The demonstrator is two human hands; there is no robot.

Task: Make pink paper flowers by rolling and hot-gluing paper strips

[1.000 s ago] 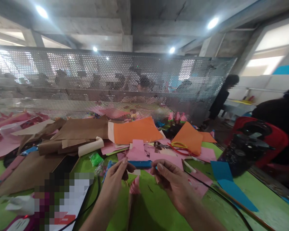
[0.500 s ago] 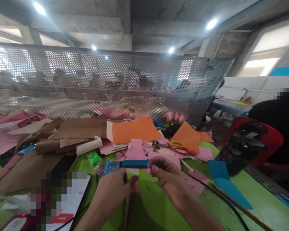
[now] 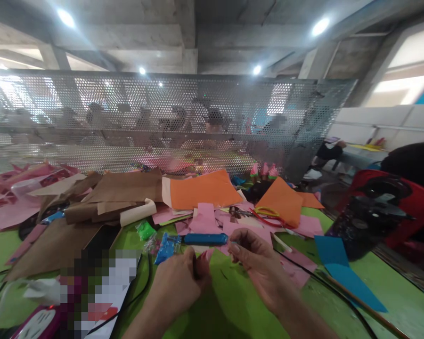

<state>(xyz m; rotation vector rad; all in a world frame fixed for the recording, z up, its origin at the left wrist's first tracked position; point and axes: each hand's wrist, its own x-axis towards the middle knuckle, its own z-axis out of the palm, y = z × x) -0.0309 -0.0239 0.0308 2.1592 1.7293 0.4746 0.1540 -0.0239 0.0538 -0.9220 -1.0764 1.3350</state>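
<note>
Over the green table, my left hand [image 3: 176, 287] is closed, thumb and fingers bent round a small pink piece [image 3: 207, 255] that shows only in part. A short gap to the right, my right hand [image 3: 252, 263] has thumb and fingertips pressed together; what they hold, if anything, is too small to make out. Just beyond the fingers lies a blue bar-shaped thing [image 3: 205, 239]. A blue plastic packet [image 3: 167, 247] sits beyond my left hand, and farther back is a bright green packet [image 3: 145, 230].
Orange sheets [image 3: 203, 190], brown sheets [image 3: 125, 186] and pink scraps pile up along the back. Red-handled scissors [image 3: 265, 218] lie among them. At left is a phone [image 3: 122, 282]; at right, a blue strip [image 3: 353, 287], a stick and a black cable [image 3: 325, 287]. A perforated metal screen [image 3: 183, 108] stands behind.
The view has shifted slightly, moving the scene right. My left hand has turned a little, and the pink piece now shows above its thumb. My right hand keeps its pinch.
</note>
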